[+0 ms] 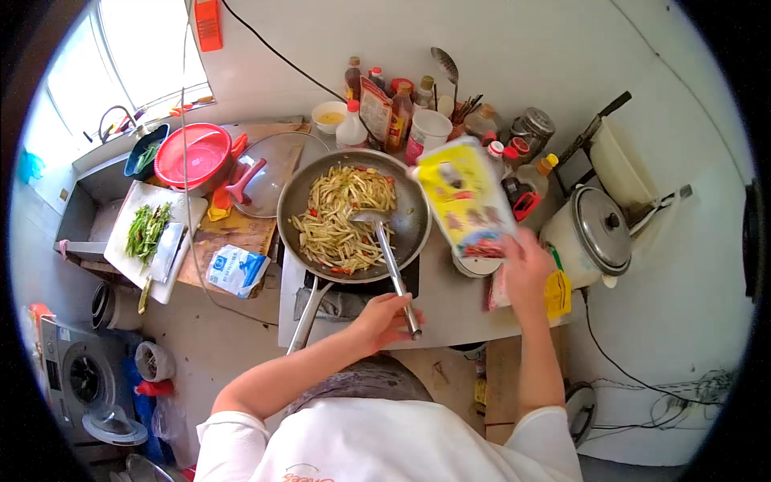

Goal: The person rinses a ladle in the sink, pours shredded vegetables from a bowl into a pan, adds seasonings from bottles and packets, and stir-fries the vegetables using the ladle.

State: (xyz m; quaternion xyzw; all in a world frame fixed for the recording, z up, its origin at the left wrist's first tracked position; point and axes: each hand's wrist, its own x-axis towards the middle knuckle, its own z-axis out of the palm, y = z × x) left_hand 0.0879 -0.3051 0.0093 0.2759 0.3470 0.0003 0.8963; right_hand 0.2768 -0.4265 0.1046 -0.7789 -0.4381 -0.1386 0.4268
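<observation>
A deep frying pan [411,221] on the counter holds pale strips of food [341,205] with red and green bits. My left hand [384,324] is closed around the handle of a metal spatula [389,253], whose head is partly sunk in the food. Raised at the pan's right side is a yellow and white seasoning bag [462,189]. My right hand [526,265] grips this bag by its lower end, and its upper left corner is near the pan's rim. Whether anything comes out of the bag, I cannot tell.
Left of the pan are a glass lid [277,177], a red basin [193,157], a blue-white packet [238,269] and a cutting board [131,215] with chopped greens and a cleaver [167,251]. Bottles [399,112] crowd behind the pan. A lidded pot [590,233] stands at right.
</observation>
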